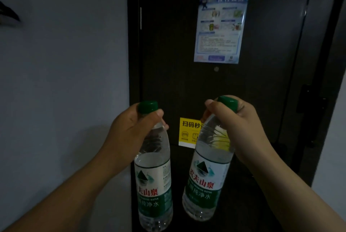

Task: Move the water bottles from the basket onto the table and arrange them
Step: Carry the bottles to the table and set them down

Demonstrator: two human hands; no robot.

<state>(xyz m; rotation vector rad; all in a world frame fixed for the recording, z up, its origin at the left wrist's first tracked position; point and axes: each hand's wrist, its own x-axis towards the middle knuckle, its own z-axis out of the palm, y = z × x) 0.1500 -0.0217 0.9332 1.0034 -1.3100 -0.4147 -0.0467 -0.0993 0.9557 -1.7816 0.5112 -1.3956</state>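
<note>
I hold two clear water bottles with green caps and green-and-white labels, both hanging in the air in front of a dark door. My left hand (129, 128) grips the neck of the left bottle (153, 181), which hangs nearly upright. My right hand (237, 125) grips the neck of the right bottle (207, 173), which tilts with its base toward the left. The two bottles are apart. No basket and no table are in view.
A dark door (168, 63) fills the middle, with a blue poster (220, 27) high up and a yellow sticker (188, 132) behind the bottles. A pale wall (61, 82) stands on the left. A dark door handle (309, 110) is at the right.
</note>
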